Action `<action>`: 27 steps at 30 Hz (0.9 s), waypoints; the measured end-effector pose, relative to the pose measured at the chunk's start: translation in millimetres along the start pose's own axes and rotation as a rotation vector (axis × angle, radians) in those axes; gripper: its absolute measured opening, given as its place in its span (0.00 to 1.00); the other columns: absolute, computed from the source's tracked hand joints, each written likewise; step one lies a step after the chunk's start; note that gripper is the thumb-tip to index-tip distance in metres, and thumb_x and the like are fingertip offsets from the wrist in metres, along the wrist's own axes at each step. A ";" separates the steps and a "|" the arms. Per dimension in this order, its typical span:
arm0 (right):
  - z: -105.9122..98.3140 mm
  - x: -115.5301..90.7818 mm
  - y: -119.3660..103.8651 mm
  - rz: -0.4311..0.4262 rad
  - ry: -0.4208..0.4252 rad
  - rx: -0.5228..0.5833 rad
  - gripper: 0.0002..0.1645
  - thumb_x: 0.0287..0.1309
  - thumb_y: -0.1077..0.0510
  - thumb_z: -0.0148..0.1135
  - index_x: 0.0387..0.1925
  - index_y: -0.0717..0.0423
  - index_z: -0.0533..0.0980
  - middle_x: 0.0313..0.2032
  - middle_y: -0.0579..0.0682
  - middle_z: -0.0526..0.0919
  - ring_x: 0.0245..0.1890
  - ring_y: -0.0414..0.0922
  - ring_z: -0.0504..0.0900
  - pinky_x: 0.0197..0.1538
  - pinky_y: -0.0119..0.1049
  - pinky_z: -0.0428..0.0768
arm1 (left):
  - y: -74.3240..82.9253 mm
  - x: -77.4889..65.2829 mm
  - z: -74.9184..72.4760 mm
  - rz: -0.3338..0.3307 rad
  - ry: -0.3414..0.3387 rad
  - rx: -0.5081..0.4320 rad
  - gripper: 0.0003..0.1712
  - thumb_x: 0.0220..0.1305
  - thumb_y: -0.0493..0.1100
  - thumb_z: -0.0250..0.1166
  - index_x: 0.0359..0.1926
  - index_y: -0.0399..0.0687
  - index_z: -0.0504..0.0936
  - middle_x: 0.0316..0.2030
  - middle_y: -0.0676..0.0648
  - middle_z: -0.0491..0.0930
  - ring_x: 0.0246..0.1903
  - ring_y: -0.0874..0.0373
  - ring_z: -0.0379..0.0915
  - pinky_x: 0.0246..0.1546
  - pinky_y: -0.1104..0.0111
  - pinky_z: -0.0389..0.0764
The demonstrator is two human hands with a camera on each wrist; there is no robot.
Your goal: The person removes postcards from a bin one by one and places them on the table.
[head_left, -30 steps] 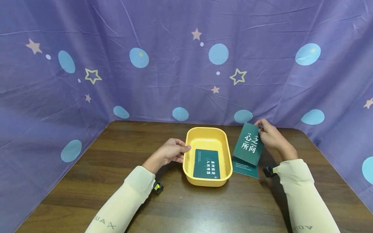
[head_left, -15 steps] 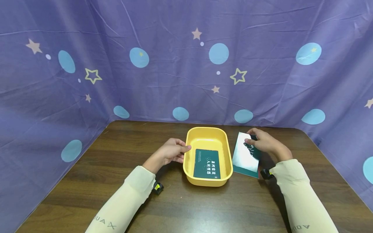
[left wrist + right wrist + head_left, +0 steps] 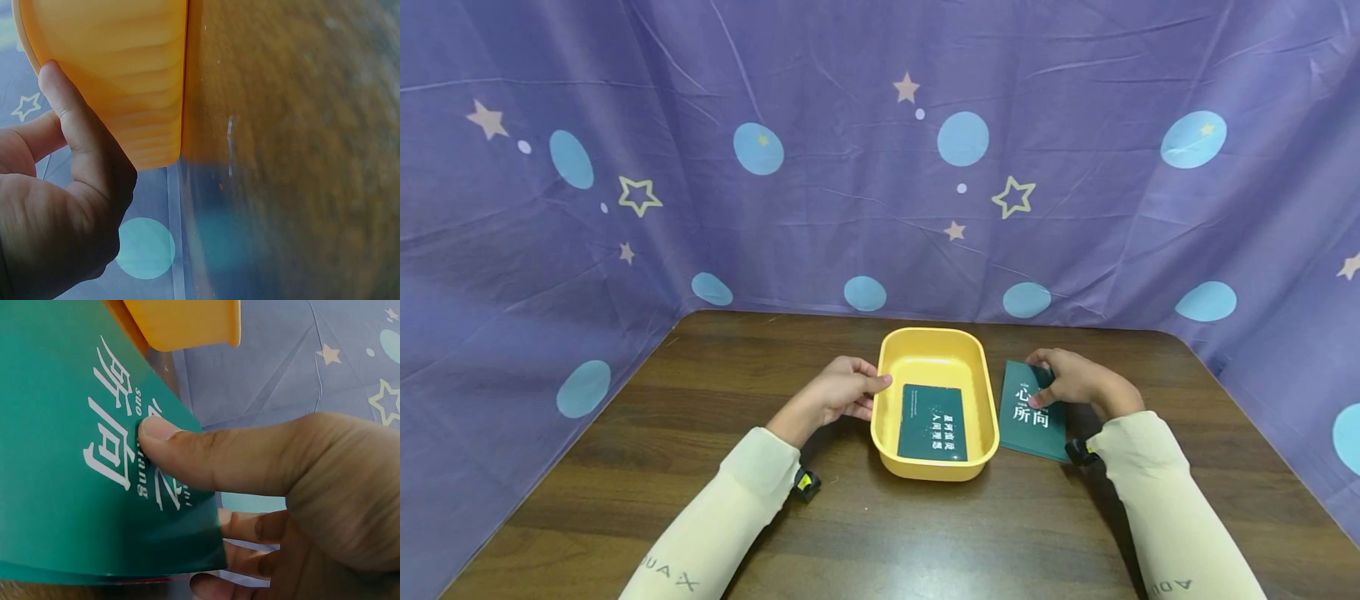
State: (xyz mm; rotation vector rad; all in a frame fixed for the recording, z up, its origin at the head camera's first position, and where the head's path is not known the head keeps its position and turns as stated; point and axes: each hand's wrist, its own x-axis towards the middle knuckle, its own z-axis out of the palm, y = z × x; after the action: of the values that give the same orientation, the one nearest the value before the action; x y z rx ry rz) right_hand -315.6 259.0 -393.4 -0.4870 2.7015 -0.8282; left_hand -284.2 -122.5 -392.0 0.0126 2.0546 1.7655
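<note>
OK, our L hand [image 3: 841,392] grips the yellow tray [image 3: 936,472] at its 9 o'clock rim; our R hand [image 3: 1081,382] pinches the green booklet [image 3: 1028,433], just beside the tray at 3 o'clock. Prob. best we grip full thickness b4 lifting.

The yellow, rounded-rectangular plastic tray [image 3: 936,472] is smooth and softly glossy, its outer wall faintly rippled. The dark-green, white-lettered rectangular card beside it [image 3: 1019,429] and the dark-green rectangular card inside it [image 3: 925,422] look like smooth paper with a slight sheen. The brown wood-grain table [image 3: 737,358] shines, while the purple star-printed cloth curtain [image 3: 820,75] is matt and creased.
</note>
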 end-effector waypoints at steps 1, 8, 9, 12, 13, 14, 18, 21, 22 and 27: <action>0.3 0.1 -0.1 0.005 -0.002 -0.006 0.47 0.44 0.55 0.79 0.62 0.68 0.66 0.51 0.63 0.75 0.51 0.56 0.72 0.58 0.56 0.71 | 0.2 -0.2 0.0 0.000 0.000 0.000 0.15 0.67 0.40 0.65 0.46 0.35 0.70 0.30 0.39 0.78 0.18 0.57 0.75 0.21 0.68 0.85; 1.6 0.8 1.9 -0.001 -0.008 -0.049 0.46 0.45 0.54 0.78 0.62 0.69 0.66 0.51 0.65 0.75 0.52 0.58 0.72 0.58 0.57 0.71 | -0.2 0.6 0.4 -0.007 0.007 -0.011 0.17 0.65 0.40 0.66 0.46 0.35 0.69 0.29 0.40 0.77 0.18 0.57 0.75 0.21 0.68 0.85; 1.9 1.1 2.4 -0.006 -0.009 -0.057 0.46 0.45 0.54 0.78 0.62 0.70 0.66 0.51 0.64 0.75 0.52 0.58 0.72 0.58 0.57 0.71 | -0.5 0.9 0.4 -0.007 0.006 -0.011 0.17 0.65 0.40 0.66 0.46 0.35 0.69 0.29 0.40 0.77 0.18 0.57 0.75 0.21 0.67 0.85; 2.8 1.7 3.5 -0.024 -0.012 -0.072 0.45 0.45 0.54 0.78 0.61 0.70 0.68 0.49 0.63 0.75 0.51 0.57 0.72 0.58 0.57 0.71 | -1.0 1.6 0.7 -0.005 0.006 -0.009 0.16 0.66 0.40 0.65 0.46 0.35 0.69 0.29 0.40 0.77 0.18 0.57 0.76 0.21 0.67 0.85; 2.8 1.7 3.4 -0.029 -0.013 -0.076 0.44 0.45 0.54 0.78 0.60 0.70 0.68 0.49 0.63 0.75 0.51 0.57 0.72 0.58 0.57 0.71 | -1.0 1.7 0.8 -0.004 0.007 -0.009 0.16 0.66 0.39 0.65 0.46 0.35 0.70 0.29 0.40 0.77 0.18 0.57 0.76 0.21 0.67 0.85; 2.9 2.0 3.6 -0.030 -0.014 -0.076 0.44 0.45 0.55 0.78 0.60 0.70 0.68 0.48 0.62 0.75 0.51 0.57 0.71 0.58 0.56 0.71 | -0.8 1.8 0.9 -0.005 0.006 -0.009 0.16 0.66 0.39 0.65 0.46 0.35 0.70 0.29 0.40 0.78 0.18 0.57 0.76 0.21 0.67 0.85; 3.3 2.5 3.0 -0.045 -0.009 -0.090 0.42 0.44 0.55 0.78 0.59 0.69 0.70 0.48 0.62 0.75 0.51 0.57 0.72 0.59 0.56 0.70 | -0.4 2.1 0.9 -0.006 0.008 -0.009 0.15 0.66 0.39 0.65 0.46 0.35 0.70 0.31 0.39 0.78 0.19 0.57 0.76 0.21 0.67 0.85; 3.3 2.6 2.6 -0.059 -0.008 -0.097 0.41 0.44 0.56 0.79 0.58 0.69 0.71 0.48 0.63 0.75 0.51 0.58 0.71 0.59 0.57 0.70 | -0.1 1.8 0.7 -0.005 0.008 -0.008 0.16 0.66 0.40 0.66 0.46 0.35 0.70 0.31 0.38 0.78 0.19 0.57 0.76 0.21 0.67 0.85; 3.3 2.7 2.4 -0.059 -0.007 -0.096 0.41 0.43 0.56 0.79 0.57 0.68 0.71 0.48 0.63 0.75 0.51 0.58 0.71 0.59 0.57 0.70 | 0.0 1.6 0.7 -0.006 0.009 -0.008 0.16 0.66 0.40 0.66 0.46 0.35 0.70 0.32 0.38 0.78 0.19 0.56 0.76 0.21 0.67 0.85; 2.5 2.6 1.5 -0.073 0.005 -0.104 0.38 0.44 0.56 0.78 0.56 0.66 0.73 0.47 0.61 0.75 0.50 0.57 0.72 0.57 0.56 0.71 | 0.3 1.2 0.5 -0.007 0.006 -0.008 0.17 0.65 0.40 0.66 0.46 0.35 0.70 0.33 0.37 0.78 0.19 0.56 0.76 0.22 0.67 0.85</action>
State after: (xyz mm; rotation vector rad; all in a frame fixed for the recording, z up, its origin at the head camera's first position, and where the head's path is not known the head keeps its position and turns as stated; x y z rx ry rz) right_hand -317.4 257.9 -396.7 -0.6102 2.7565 -0.7107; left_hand -285.2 -121.6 -392.1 -0.0023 2.0491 1.7722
